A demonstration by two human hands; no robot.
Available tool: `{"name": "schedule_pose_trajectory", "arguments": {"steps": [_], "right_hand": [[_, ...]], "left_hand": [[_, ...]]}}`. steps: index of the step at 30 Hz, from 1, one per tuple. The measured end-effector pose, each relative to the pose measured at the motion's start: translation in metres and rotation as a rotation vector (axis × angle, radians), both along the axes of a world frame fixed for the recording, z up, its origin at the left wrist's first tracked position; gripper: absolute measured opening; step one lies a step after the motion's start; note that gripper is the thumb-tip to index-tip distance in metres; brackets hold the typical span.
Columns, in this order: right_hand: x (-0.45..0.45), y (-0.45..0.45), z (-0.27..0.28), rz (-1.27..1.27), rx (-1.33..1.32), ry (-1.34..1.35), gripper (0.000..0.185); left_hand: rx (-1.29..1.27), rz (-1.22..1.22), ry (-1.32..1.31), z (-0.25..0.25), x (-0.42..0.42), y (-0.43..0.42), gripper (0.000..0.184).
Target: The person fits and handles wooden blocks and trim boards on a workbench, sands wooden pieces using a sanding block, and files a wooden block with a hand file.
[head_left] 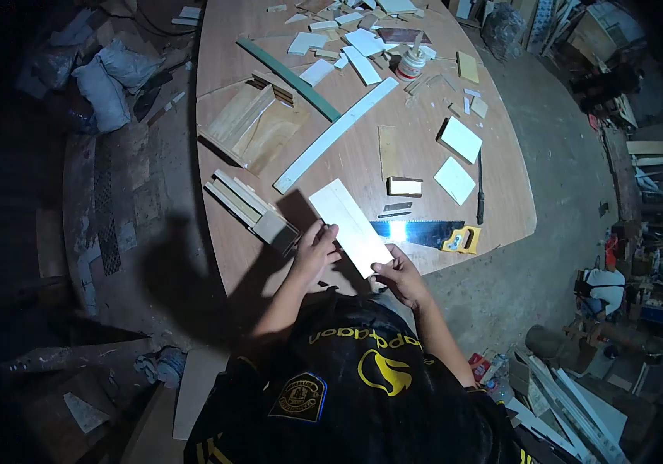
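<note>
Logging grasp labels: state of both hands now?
Left hand: closed on the pale board's edge.
Right hand: closed on its near end.

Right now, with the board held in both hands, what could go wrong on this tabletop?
The right hand holds the pale board close to the saw; a careless shift might brush the teeth or push the saw towards the nearby table edge. The left hand is beside the slotted wooden piece, so swinging the board could knock that piece.

A woodworking workshop — handsaw (424,233) on a bench (505,185), wood offcuts (362,39), glue pot (410,65); stacked boards (571,402) beyond.
</note>
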State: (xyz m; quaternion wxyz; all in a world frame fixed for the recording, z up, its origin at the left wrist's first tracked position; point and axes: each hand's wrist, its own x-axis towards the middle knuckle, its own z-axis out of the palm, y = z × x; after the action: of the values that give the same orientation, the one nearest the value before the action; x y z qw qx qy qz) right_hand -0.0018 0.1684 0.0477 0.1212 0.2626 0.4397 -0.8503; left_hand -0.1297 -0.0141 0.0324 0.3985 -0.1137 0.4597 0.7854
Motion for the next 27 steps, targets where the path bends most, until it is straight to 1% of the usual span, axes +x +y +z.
{"name": "schedule_pose_trajectory", "arguments": {"steps": [2,3,5,9,10,11,12,13,15,17,19,21,23,27], "right_hand": [[0.004,0.0,-0.004,0.092,0.231,0.017,0.032],[0.006,0.001,-0.003,0.084,0.232,0.016,0.032],[0.01,0.004,0.0,0.065,0.359,0.002,0.025],[0.018,0.007,0.01,-0.01,0.398,0.03,0.023],[0.021,0.011,0.011,0.022,0.46,0.059,0.022],[0.024,0.014,0.012,0.055,0.523,0.088,0.022],[0.026,0.015,0.013,0.045,0.524,0.089,0.022],[0.029,0.017,0.014,0.065,0.511,0.09,0.021],[0.033,0.021,0.016,0.077,0.5,0.093,0.02],[0.036,0.025,0.016,0.156,0.474,0.069,0.018],[0.037,0.027,0.021,0.127,0.519,0.107,0.018],[0.038,0.028,0.028,0.099,0.563,0.144,0.019],[0.04,0.029,0.034,0.006,0.631,0.239,0.02],[0.05,0.041,0.037,0.013,0.68,0.232,0.021]], "left_hand": [[0.051,0.056,0.037,0.01,0.001,0.006,0.032],[0.053,0.048,0.038,0.014,0.0,0.008,0.032],[0.019,0.037,0.061,0.021,-0.002,0.012,0.033],[-0.003,0.039,0.092,0.039,0.003,0.024,0.032],[-0.002,0.029,0.097,0.044,0.003,0.028,0.032],[-0.042,0.001,0.171,0.05,0.004,0.032,0.03],[-0.08,-0.026,0.244,0.054,0.005,0.035,0.029],[-0.079,-0.034,0.248,0.059,0.006,0.04,0.029],[-0.051,-0.089,0.421,0.067,0.008,0.049,0.026],[-0.051,-0.113,0.45,0.081,0.01,0.057,0.025],[-0.053,-0.139,0.479,0.09,0.013,0.064,0.025],[0.007,-0.098,0.546,0.096,0.016,0.072,0.024],[0.008,-0.108,0.572,0.108,0.02,0.076,0.024],[0.044,-0.142,0.637,0.138,0.03,0.087,0.024]]}}
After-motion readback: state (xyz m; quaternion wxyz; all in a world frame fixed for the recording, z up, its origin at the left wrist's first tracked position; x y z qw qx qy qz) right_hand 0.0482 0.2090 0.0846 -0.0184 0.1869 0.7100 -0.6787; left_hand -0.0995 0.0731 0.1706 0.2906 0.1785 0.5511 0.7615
